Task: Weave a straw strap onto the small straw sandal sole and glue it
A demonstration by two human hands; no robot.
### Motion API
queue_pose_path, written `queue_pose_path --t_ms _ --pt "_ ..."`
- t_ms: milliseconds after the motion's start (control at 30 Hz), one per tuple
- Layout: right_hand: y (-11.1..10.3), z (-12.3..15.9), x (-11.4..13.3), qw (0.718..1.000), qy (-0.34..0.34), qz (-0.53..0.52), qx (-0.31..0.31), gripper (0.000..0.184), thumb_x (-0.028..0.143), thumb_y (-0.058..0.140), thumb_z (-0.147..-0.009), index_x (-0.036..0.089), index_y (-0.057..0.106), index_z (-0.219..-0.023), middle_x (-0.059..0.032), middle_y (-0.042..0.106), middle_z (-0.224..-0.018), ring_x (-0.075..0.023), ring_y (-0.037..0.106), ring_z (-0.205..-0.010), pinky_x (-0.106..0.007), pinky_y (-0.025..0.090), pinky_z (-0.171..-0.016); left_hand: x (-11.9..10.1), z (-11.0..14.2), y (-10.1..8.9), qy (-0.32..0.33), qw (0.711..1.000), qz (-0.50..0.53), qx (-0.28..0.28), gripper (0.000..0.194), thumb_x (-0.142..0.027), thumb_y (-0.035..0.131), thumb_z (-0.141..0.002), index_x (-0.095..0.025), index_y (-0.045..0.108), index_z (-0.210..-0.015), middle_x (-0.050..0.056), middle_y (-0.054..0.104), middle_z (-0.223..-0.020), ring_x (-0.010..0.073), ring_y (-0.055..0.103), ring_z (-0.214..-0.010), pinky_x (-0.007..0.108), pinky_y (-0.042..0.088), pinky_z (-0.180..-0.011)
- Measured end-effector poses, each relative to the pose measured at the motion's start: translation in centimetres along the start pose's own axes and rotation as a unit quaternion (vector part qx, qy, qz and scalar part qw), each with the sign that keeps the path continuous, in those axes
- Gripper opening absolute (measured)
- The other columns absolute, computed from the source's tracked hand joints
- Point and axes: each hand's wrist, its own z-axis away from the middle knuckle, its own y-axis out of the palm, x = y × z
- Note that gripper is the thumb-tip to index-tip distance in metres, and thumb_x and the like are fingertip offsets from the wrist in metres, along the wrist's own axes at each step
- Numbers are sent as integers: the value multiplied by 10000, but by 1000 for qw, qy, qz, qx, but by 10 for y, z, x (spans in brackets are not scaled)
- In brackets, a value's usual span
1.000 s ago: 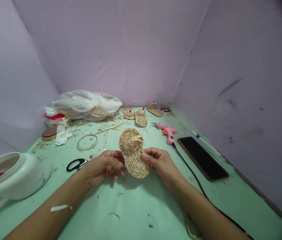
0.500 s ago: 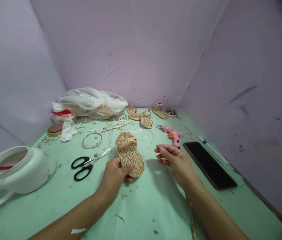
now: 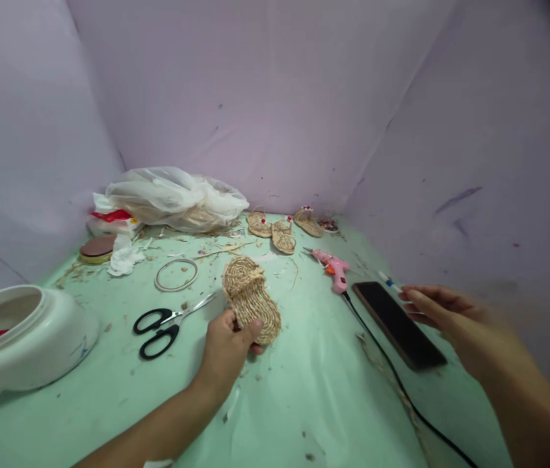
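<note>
A small woven straw sandal [image 3: 250, 296] lies on the green table [image 3: 304, 390]. My left hand [image 3: 229, 348] is closed on its heel end, thumb on top. My right hand [image 3: 443, 312] hovers at the right, above the near end of a black phone [image 3: 396, 325], fingers stretched out and holding nothing; it is somewhat blurred. Black-handled scissors [image 3: 162, 325] lie just left of the sandal.
A pink glue gun [image 3: 333, 268] with its black cable [image 3: 402, 390] lies beside the phone, and a pen [image 3: 388, 281] by the right wall. Several finished straw sandals [image 3: 279, 234], a plastic bag [image 3: 172, 198], a ring [image 3: 176, 274] and a white jar [image 3: 21, 338] stand around.
My right hand let go of the sandal and swung away to the right, over the phone. My left hand kept the sandal and lowered it toward the table.
</note>
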Motion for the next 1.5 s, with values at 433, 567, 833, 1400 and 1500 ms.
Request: queue_pose_path --t_ms 433,567,833,1400,1500 --pt "-14 10 19 828 8 453 330 200 319 708 -531 175 611 -431 -11 557 -382 -121 474 -362 -234 302 -379 -3 -1 0 -13 999 -31 -20 262 -259 725 -535 -121 579 -703 -8 609 -602 111 531 -472 218 453 -429" --pt "-10 39 0 799 -34 519 301 268 223 720 -486 184 505 -331 27 445 -315 -93 408 -334 -234 234 -402 -4 0 0 -6 999 -38 -13 272 -248 739 -527 -119 584 -709 -4 611 -611 105 520 -464 217 453 -434" --pt "11 -8 45 934 -34 253 249 217 188 748 -491 167 556 -391 4 519 -343 -106 447 -318 -218 304 -355 -3 2 -1 -2 999 -51 -6 269 -286 724 -560 -119 561 -694 -22 582 -559 94 497 -422 217 429 -422" --pt "106 -85 9 885 84 411 199 313 293 520 -864 152 516 -1143 -83 549 -1146 -197 576 -949 -395 494 -780 -5 2 1 -16 999 -27 -13 284 -293 735 -514 -122 565 -662 -22 573 -518 102 479 -385 222 391 -389" --pt "113 -71 6 877 44 448 165 309 290 530 -858 153 525 -1136 -90 549 -1148 -200 574 -954 -388 491 -785 -3 1 0 -12 999 -51 -14 275 -325 724 -527 -126 561 -625 -21 562 -489 109 482 -379 221 374 -387"
